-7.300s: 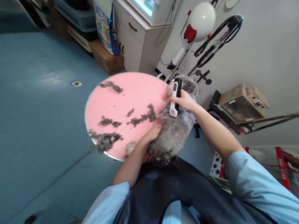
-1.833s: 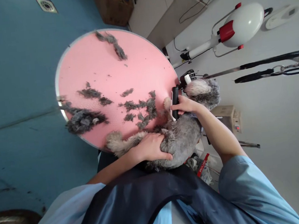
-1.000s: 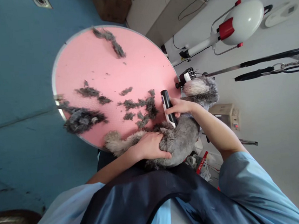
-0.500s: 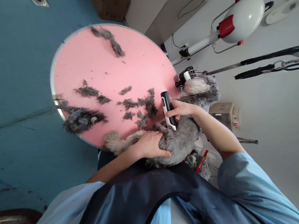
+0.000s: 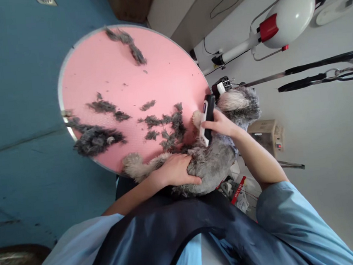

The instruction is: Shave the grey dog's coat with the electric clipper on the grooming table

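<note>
A small grey dog [image 5: 217,162] lies along the near right edge of the round pink desk [image 5: 122,87] as I work through a clipping pass. My right hand [image 5: 217,124] is wrapped closed around a black-and-white clipper [image 5: 208,119], its working end pressed into the coat just behind the dog's head [image 5: 239,103]. My left hand [image 5: 175,172] lies flat and spread on the dog's hindquarters, fingers curled over the flank, pinning rather than gripping. The step in hand, as I judge it, is shaving the shoulder and upper back; the next stroke seems to call for a steady left grip on the rump while the clipper is drawn along the lie of the coat, kept clear of the ear. The dog's long axis runs from the pale hind paw [image 5: 132,164] at the desk's near rim up to the head at the desk's right rim, head pointing away from me and to the right. The clipper stands nearly upright in the view, its black butt end pointing away from me, its blade end toward the dog's body. Clumps of cut fur [image 5: 96,138] lie scattered on the desk to the left of the dog. A white-and-red dryer [image 5: 287,17] hangs beyond the desk's right side.
</note>
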Demonstrator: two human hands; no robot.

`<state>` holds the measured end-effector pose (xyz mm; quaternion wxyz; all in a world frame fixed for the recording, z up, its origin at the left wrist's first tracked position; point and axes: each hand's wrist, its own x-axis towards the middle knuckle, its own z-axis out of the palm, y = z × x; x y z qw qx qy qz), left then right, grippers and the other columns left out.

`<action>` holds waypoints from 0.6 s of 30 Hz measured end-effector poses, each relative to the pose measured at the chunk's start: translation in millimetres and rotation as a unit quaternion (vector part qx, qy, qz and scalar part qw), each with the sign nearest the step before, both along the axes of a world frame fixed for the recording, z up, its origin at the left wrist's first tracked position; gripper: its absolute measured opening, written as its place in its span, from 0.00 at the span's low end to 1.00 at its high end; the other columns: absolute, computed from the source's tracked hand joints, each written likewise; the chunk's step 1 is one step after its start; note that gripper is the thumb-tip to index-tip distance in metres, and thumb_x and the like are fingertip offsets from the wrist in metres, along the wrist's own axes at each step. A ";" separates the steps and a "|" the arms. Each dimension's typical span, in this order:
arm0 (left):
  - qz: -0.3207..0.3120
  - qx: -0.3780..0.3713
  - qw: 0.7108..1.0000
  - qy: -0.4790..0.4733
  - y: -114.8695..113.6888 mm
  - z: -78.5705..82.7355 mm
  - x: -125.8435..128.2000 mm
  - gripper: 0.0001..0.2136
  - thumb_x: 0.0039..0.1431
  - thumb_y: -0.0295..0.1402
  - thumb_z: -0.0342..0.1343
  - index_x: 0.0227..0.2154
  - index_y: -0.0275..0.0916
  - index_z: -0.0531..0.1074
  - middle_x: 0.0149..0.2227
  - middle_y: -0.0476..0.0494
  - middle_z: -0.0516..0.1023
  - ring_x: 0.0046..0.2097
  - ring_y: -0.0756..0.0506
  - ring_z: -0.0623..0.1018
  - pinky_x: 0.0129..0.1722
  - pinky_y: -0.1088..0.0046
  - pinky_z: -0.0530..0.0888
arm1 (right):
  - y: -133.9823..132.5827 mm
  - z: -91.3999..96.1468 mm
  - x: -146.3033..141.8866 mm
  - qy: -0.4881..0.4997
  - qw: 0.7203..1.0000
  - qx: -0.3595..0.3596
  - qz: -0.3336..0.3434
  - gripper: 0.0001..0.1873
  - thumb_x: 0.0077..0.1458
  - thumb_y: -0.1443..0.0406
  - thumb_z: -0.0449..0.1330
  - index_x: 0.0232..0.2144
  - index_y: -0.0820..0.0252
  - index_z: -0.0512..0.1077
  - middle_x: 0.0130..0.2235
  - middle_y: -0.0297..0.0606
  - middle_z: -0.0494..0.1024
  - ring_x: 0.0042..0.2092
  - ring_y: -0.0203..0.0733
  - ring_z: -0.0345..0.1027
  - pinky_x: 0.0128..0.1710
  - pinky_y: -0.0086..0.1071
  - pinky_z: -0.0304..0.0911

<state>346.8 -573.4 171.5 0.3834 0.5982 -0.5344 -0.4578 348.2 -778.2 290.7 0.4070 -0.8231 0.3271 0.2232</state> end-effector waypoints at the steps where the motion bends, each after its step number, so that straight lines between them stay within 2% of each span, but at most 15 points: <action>1: 0.001 -0.002 1.000 0.000 0.1 0.2 0.2 0.31 0.45 0.60 0.63 0.42 0.37 0.75 0.46 0.36 0.81 0.49 0.31 0.80 0.50 0.57 0.73 | -2.1 2.0 0.3 -0.026 0.999 -0.027 0.003 0.16 0.44 0.63 0.64 0.34 0.57 0.63 0.28 0.28 0.71 0.30 0.35 0.67 0.29 0.28 0.66; 3: 0.002 -0.002 1.000 -0.002 0.0 0.4 0.5 0.31 0.45 0.59 0.64 0.42 0.37 0.75 0.46 0.36 0.81 0.49 0.31 0.80 0.50 0.58 0.73 | -3.0 4.0 -1.1 -0.027 0.998 -0.052 0.030 0.15 0.42 0.62 0.64 0.33 0.57 0.64 0.30 0.29 0.71 0.32 0.36 0.67 0.32 0.29 0.66; 6: -0.004 0.002 1.000 -0.005 -0.5 1.0 1.0 0.31 0.45 0.59 0.64 0.41 0.36 0.75 0.45 0.35 0.81 0.49 0.31 0.80 0.49 0.57 0.74 | 3.1 3.2 -6.7 0.057 0.997 0.012 0.051 0.17 0.43 0.60 0.65 0.35 0.57 0.64 0.27 0.27 0.70 0.27 0.34 0.63 0.25 0.28 0.62; 8: -0.009 0.002 1.000 -0.005 -0.6 1.7 1.6 0.31 0.45 0.59 0.64 0.41 0.36 0.75 0.45 0.35 0.81 0.49 0.31 0.80 0.49 0.57 0.74 | 5.9 3.3 -8.9 0.083 0.995 0.045 0.032 0.18 0.45 0.58 0.64 0.36 0.56 0.63 0.25 0.26 0.69 0.23 0.33 0.60 0.20 0.28 0.58; 11: -0.008 0.005 1.000 -0.004 0.0 3.0 2.7 0.31 0.46 0.59 0.63 0.42 0.36 0.75 0.46 0.34 0.81 0.50 0.30 0.79 0.50 0.57 0.73 | 2.7 6.2 -7.7 0.001 1.000 -0.016 0.006 0.15 0.46 0.59 0.63 0.35 0.56 0.63 0.27 0.27 0.69 0.26 0.34 0.63 0.24 0.28 0.61; 13: -0.005 0.010 1.000 -0.006 0.4 3.4 3.2 0.31 0.46 0.59 0.63 0.41 0.36 0.74 0.47 0.34 0.81 0.50 0.30 0.79 0.50 0.57 0.73 | 0.3 7.2 -6.7 -0.048 0.997 -0.063 0.020 0.14 0.45 0.62 0.63 0.34 0.57 0.63 0.30 0.29 0.71 0.31 0.35 0.67 0.29 0.28 0.64; 14: -0.006 0.011 1.000 -0.007 0.5 3.5 3.3 0.31 0.46 0.59 0.63 0.41 0.36 0.74 0.46 0.34 0.81 0.50 0.30 0.79 0.50 0.57 0.73 | 0.6 6.6 -7.0 -0.043 0.996 -0.066 0.033 0.15 0.45 0.62 0.64 0.34 0.57 0.63 0.31 0.29 0.71 0.32 0.35 0.67 0.29 0.28 0.65; 18: -0.008 0.007 1.000 -0.009 0.1 2.6 2.5 0.31 0.46 0.59 0.64 0.41 0.35 0.75 0.45 0.34 0.81 0.49 0.30 0.80 0.49 0.56 0.74 | 11.4 -1.0 -13.6 0.074 0.997 0.010 0.028 0.18 0.47 0.59 0.66 0.37 0.56 0.63 0.24 0.25 0.69 0.21 0.32 0.61 0.18 0.27 0.58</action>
